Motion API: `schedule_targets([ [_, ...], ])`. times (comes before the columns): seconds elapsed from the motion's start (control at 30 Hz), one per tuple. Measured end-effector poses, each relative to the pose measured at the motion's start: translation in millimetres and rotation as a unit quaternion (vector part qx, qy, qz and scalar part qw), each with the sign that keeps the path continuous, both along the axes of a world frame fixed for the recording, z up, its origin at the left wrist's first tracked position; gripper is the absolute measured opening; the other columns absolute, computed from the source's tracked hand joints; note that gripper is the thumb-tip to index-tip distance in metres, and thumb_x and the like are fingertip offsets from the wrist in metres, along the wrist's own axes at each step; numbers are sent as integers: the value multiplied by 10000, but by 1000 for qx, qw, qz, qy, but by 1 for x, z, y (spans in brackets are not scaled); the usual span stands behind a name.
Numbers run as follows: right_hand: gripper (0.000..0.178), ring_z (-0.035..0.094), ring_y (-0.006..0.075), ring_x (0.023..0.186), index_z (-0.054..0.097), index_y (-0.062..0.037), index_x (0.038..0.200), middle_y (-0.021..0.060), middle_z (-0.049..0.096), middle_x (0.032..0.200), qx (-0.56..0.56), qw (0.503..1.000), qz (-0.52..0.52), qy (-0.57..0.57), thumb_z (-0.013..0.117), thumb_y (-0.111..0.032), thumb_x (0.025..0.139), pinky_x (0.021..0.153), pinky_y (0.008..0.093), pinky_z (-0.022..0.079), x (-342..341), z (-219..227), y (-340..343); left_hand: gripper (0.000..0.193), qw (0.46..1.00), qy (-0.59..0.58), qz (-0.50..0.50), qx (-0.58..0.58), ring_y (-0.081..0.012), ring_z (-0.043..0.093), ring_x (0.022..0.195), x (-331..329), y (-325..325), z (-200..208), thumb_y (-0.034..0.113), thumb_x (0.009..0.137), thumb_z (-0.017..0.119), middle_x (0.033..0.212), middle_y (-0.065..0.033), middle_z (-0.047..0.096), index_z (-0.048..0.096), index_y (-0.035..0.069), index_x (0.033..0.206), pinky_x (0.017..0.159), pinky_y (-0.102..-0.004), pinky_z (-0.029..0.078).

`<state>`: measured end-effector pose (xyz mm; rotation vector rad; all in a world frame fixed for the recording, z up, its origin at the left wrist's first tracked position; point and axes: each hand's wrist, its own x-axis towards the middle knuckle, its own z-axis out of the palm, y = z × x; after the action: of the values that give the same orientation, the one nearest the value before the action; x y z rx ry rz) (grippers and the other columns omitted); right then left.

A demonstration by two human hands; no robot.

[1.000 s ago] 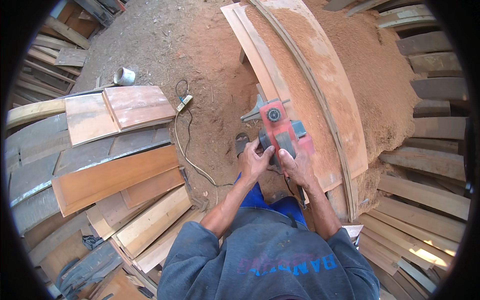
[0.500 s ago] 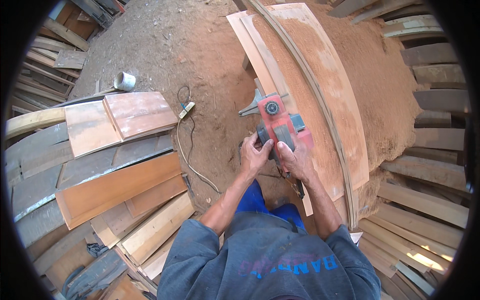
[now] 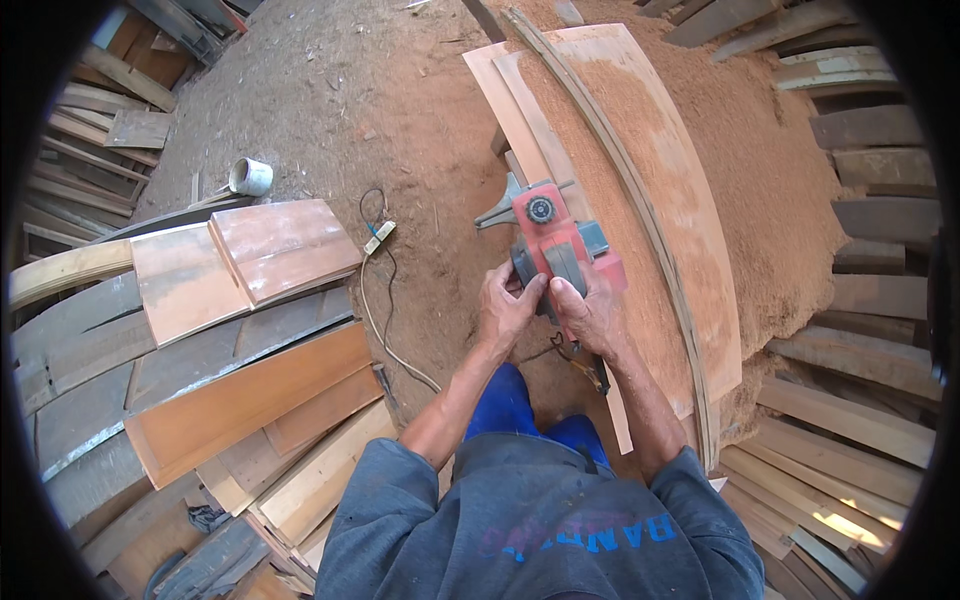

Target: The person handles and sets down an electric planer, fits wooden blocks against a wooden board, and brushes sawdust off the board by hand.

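Note:
A red electric hand planer point(image 3: 549, 236) with a dark round knob and a grey metal side guide is held up in front of me, over the near left edge of a wooden panel. My right hand point(image 3: 592, 315) is closed around its rear handle, thumb on top. Against the dark housing on the planer's left side, my left hand point(image 3: 508, 305) presses with thumb and fingers. The planer's power cord hangs below my right hand. Reddish sawdust covers much of the wide wooden panel point(image 3: 690, 260), and a long narrow wood strip point(image 3: 640, 190) lies along it.
To the left, boards point(image 3: 285, 245) lie stacked beside a long brown plank point(image 3: 250, 400). A power strip point(image 3: 379, 237) with a cable rests on the ground near a white bucket point(image 3: 251, 177). Sawdust heaps point(image 3: 770, 180) and several stacked planks point(image 3: 855, 350) line the right.
My view has shifted slightly, so the panel and stacks appear a little lower. Both hands keep the same hold on the planer.

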<state>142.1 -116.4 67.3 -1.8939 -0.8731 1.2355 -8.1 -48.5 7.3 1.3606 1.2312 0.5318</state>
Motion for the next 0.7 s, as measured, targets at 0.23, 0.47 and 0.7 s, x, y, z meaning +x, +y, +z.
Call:
schedule_targets([
  [0.23,649,688,343,838,637,49,1047,237,680,868,14,1000,6,-18,637,-587,917,764,443,527,4,-8,30,532,999,-43,15,-23,-301,713,1000,1,29,-14,274,869,801,1111,-211,627,640,-37,1269,877,-391,577],
  [0.47,638,703,330,858,646,45,1065,226,697,887,24,1000,-3,4,650,-576,916,770,436,535,7,1,69,564,997,-61,22,-37,-301,705,1020,5,65,-25,279,863,811,1133,-205,615,628,-50,1284,892,-386,574],
  [0.7,647,704,362,863,648,49,1062,249,697,899,40,998,10,-52,635,-582,920,773,444,536,10,2,112,466,998,-34,37,33,-165,686,954,12,101,-26,280,916,760,1079,-112,724,651,-39,1238,829,-303,549],
])
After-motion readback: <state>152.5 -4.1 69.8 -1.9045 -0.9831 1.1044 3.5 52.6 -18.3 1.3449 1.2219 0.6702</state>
